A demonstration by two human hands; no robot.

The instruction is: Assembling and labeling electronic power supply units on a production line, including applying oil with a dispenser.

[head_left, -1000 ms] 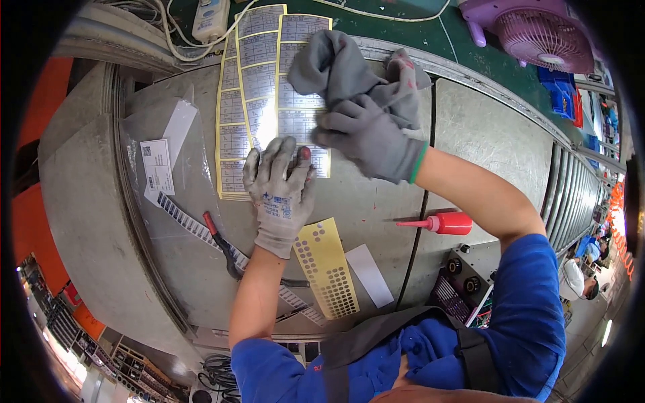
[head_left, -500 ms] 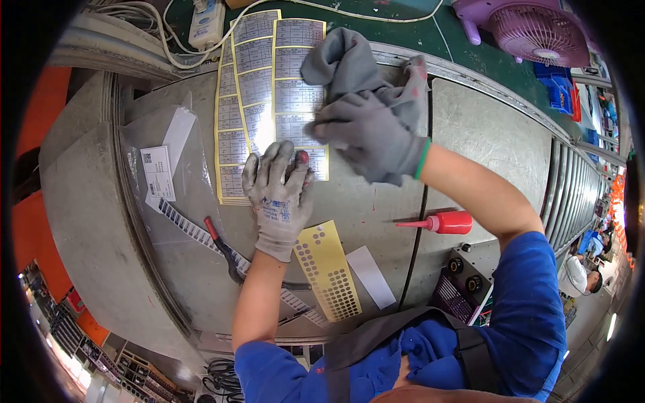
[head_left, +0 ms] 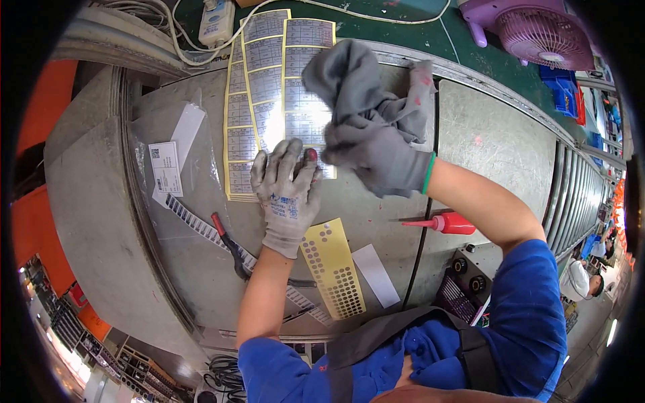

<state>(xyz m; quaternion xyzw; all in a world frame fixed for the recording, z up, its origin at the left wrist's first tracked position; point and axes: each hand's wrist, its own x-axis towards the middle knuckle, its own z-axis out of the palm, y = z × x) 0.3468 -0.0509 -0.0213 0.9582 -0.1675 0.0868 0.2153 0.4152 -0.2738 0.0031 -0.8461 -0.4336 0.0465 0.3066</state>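
Note:
My left hand (head_left: 287,198), in a grey knit glove with a red-stained fingertip, lies with fingers outstretched on the lower end of the printed label sheets (head_left: 264,80). The sheets have yellow edges, overlap one another and catch a bright glare. Just right of them, my right hand (head_left: 386,160), in a darker grey glove with a green cuff edge, is closed on a crumpled grey cloth (head_left: 356,77). Part of the cloth spreads over the sheets' right side, and its right end has red stains. The right fingertips are blurred and partly hidden.
Nearer me lie a yellow sheet of round dots (head_left: 334,269), a white paper strip (head_left: 375,275), and a red-handled tool (head_left: 228,245) across a label strip. A red squeeze bottle (head_left: 453,223) lies at right, above a knobbed control box (head_left: 470,269). A purple fan (head_left: 544,37) stands far right.
My right hand and the cloth have moved slightly toward me. My left hand stays on the sheets, while the whole view has shifted a little.

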